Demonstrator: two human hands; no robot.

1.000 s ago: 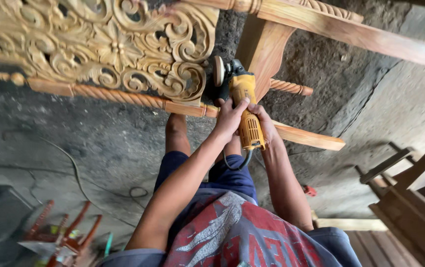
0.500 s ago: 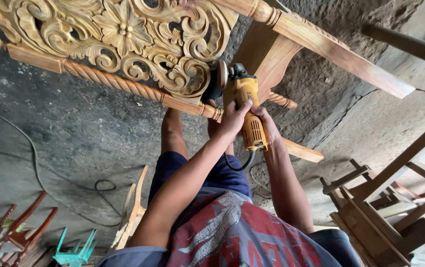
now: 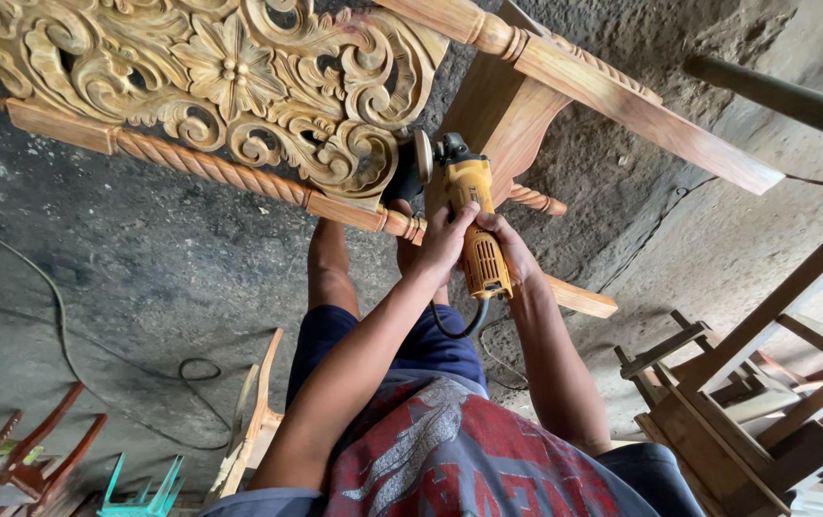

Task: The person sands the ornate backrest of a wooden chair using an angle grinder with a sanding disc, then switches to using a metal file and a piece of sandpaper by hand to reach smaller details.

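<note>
In the head view no container is in sight; the things lie on a rough grey concrete floor [image 3: 124, 287]. Near the centre of the frame, both hands hold a yellow angle grinder [image 3: 473, 225]. The left hand [image 3: 445, 244] wraps its fingers closed around the left side of the ribbed yellow body, and the right hand [image 3: 507, 247] closes on the right side, so the tool is gripped between them. Both forearms stretch forward from the bottom of the frame, almost straight. The round sanding disc [image 3: 423, 158] at the head of the grinder stands just beside the edge of a carved wooden panel [image 3: 229, 86], which fills the upper left with curling leaves and a flower in pale unfinished wood. Under the panel runs a twisted rope-shaped rail [image 3: 210, 168]. A smooth wooden beam [image 3: 641, 110] goes to the upper right. A black cable [image 3: 459, 330] hangs from the grinder's back end. At the lower left, reddish chair parts [image 3: 28, 450] lie on the floor.
</note>
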